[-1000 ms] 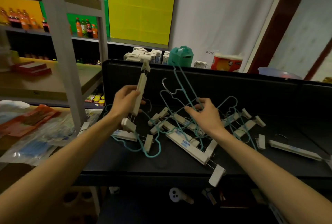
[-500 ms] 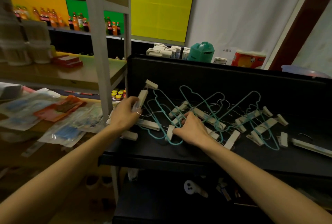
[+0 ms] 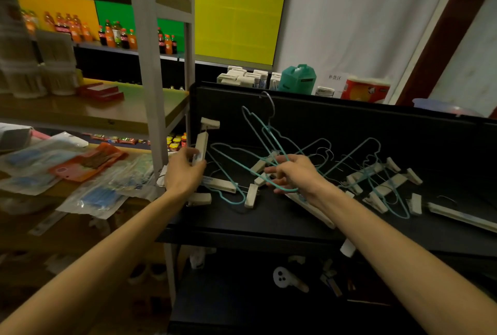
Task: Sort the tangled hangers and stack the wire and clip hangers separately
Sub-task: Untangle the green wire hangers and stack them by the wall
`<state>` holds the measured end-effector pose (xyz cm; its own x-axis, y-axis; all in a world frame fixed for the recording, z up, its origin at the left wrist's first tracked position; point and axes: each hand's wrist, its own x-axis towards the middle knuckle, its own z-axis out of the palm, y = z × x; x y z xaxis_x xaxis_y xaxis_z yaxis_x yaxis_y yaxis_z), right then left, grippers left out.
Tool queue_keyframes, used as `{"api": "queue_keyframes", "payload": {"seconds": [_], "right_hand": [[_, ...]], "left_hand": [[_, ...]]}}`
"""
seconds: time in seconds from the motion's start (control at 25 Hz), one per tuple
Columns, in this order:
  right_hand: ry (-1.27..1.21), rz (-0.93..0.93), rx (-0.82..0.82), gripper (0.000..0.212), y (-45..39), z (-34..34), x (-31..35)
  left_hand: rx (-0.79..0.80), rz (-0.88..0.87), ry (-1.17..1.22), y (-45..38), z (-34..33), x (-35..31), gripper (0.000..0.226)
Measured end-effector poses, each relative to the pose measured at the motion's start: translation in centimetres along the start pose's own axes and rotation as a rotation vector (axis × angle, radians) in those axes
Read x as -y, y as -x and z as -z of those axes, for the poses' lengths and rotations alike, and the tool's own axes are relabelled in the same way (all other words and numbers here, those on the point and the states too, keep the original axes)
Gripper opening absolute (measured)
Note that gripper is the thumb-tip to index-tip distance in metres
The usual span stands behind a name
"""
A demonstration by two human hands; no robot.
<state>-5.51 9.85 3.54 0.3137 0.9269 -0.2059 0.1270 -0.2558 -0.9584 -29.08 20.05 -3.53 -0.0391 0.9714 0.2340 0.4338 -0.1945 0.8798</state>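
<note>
Far left: wooden shelf (image 3: 88,109) with red boxes (image 3: 100,91), metal rack post (image 3: 146,71) in front of it, soda bottles (image 3: 113,35) on a back shelf. Below, clear plastic packets (image 3: 102,195) and an orange packet (image 3: 88,161) lie on a lower surface.

Left hand (image 3: 184,173) sits at the left edge of the black desk (image 3: 269,220), fingers curled round a beige clip hanger (image 3: 201,146). The hanger stands nearly upright, one clip at the top end. Its metal hook shows just left of the wrist.

Right of it, more clip hangers (image 3: 223,185) lie flat on the desk, tangled with teal wire hangers (image 3: 228,173).

Right hand (image 3: 293,174) is raised over the middle of the pile, fingers loosely curled, pinching a teal wire hanger (image 3: 265,141) lifted clear of the desk; its hook points up against the black back panel (image 3: 349,125). Exact finger contact is partly hidden.

Further right, the rest of the tangle (image 3: 376,176) lies on the desk: wire and clip hangers mixed, unsorted. One clip hanger (image 3: 462,216) lies apart at the far right.

Behind the panel: teal jug (image 3: 297,79), small boxes (image 3: 247,78), red package (image 3: 364,88).
</note>
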Motion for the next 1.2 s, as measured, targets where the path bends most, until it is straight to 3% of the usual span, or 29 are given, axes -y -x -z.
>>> {"api": "queue_keyframes", "payload": {"seconds": [0.2, 0.36, 0.6, 0.84, 0.96, 1.04, 1.12, 1.16, 1.2], "right_hand": [[-0.185, -0.079, 0.111, 0.054, -0.6, 1.3, 0.9], [-0.416, -0.170, 0.189, 0.045, -1.4, 4.7, 1.1], [-0.347, -0.088, 0.149, 0.053, -2.1, 9.8, 0.6], [-0.567, -0.084, 0.177, 0.054, -2.5, 11.5, 0.1], [-0.623, -0.084, 0.220, 0.054, -2.6, 11.1, -0.4], [-0.622, -0.087, 0.249, 0.052, -2.7, 9.9, -0.9], [-0.530, -0.062, 0.223, 0.053, -3.1, 8.9, -1.1], [-0.431, -0.035, 0.180, 0.053, -3.2, 8.6, -1.1], [-0.318, 0.000, 0.140, 0.053, -3.2, 8.4, -1.1]], "left_hand": [[0.078, -0.024, -0.037, -0.4, -0.4, -0.7, 0.045], [0.185, -0.063, -0.010, -1.2, -1.1, -1.9, 0.049], [0.054, -0.023, 0.124, -1.5, -3.3, -2.6, 0.042], [0.340, -0.112, -0.177, -2.0, -5.8, -4.1, 0.043], [0.242, -0.192, -0.293, -1.1, -7.3, -5.0, 0.043], [0.169, -0.185, -0.055, -0.5, -8.2, -6.5, 0.040], [0.330, 0.158, 0.541, -0.2, -8.8, -9.3, 0.036], [0.409, 0.326, 0.728, -0.4, -8.9, -10.4, 0.039], [0.445, 0.378, 0.770, -0.7, -9.3, -11.1, 0.041]]}}
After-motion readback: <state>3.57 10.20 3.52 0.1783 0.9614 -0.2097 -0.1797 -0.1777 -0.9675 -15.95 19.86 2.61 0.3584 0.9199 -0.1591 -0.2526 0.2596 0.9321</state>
